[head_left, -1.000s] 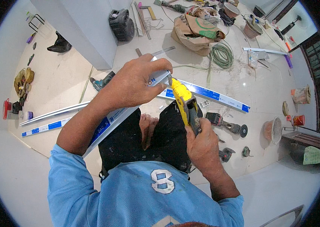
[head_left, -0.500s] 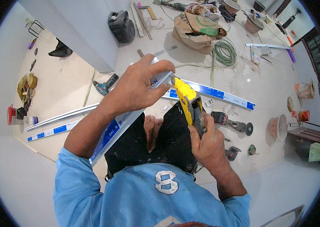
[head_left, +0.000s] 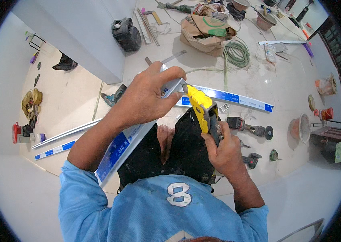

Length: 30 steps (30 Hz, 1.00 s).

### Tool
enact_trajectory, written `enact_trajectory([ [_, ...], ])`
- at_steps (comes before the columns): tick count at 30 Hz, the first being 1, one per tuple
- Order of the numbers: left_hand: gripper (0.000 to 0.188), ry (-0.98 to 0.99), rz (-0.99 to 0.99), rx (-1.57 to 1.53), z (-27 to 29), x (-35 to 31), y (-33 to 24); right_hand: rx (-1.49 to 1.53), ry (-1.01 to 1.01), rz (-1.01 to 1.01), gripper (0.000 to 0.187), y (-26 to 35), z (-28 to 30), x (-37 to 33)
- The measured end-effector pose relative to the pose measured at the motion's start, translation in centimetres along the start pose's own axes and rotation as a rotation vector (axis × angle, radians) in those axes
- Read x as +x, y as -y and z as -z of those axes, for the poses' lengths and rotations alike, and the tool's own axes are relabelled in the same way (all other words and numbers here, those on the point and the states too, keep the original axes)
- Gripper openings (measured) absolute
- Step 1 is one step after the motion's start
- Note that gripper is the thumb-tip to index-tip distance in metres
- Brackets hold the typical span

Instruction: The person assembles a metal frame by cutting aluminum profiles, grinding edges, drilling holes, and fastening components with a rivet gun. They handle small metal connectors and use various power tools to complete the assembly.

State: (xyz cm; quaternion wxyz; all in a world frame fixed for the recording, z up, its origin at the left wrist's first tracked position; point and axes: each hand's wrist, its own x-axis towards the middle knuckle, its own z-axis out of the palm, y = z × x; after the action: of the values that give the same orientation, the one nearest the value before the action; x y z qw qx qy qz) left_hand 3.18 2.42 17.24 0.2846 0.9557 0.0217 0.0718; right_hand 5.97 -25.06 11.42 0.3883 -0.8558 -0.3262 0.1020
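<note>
My left hand [head_left: 148, 94] grips the upper end of a long white profile strip [head_left: 124, 147] with blue-and-white film, thumb and fingers on either side of it. The strip slants down below my left forearm toward my chest. In my right hand [head_left: 226, 148] is a yellow-and-grey hand riveter [head_left: 199, 103], fingers wrapped round its grey handles. Its narrow nose meets the strip's end, close to my left fingertips. Whether a rivet is in the nose is hidden. Under the work are my bare feet [head_left: 165, 141] and black trousers.
Film-covered strips [head_left: 229, 97] lie on the tiled floor ahead, and others [head_left: 57, 150] at the left. A cordless grinder [head_left: 253, 128] rests at the right, a blue power tool [head_left: 114, 96] near the pillar. Beyond are a brown sack [head_left: 206, 34] and a coiled hose [head_left: 237, 54].
The view has shifted slightly, and the strip's lower end looks a little lower. Both hands keep their holds, the riveter's nose still at the strip's end.
</note>
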Motion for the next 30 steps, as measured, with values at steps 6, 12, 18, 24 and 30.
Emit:
enact_trajectory([
  [6, 0.036, -0.077, -0.017, -0.036, -0.6, 0.4, 0.2, 0.065, 0.048, -0.035, 0.038, 0.2, 1.4, 0.4],
  [12, 0.038, -0.166, 0.016, 0.058, -0.4, 0.3, -1.3, 0.281, 0.034, -0.103, 0.039, 1.0, 0.9, 0.1],
  [18, 0.039, -0.21, -0.019, 0.103, -0.6, 0.3, -0.8, 0.848, 0.236, -0.343, 0.037, 3.9, 0.4, 0.5],
  [24, 0.039, -0.156, 0.009, -0.038, -0.8, 0.0, 0.4, 0.144, 0.036, -0.109, 0.042, 1.7, -0.3, 0.7],
  [30, 0.037, -0.112, -0.097, -0.046, -0.3, 0.1, 0.8, -0.383, -0.041, 0.507, 0.037, -3.2, 5.9, 4.7],
])
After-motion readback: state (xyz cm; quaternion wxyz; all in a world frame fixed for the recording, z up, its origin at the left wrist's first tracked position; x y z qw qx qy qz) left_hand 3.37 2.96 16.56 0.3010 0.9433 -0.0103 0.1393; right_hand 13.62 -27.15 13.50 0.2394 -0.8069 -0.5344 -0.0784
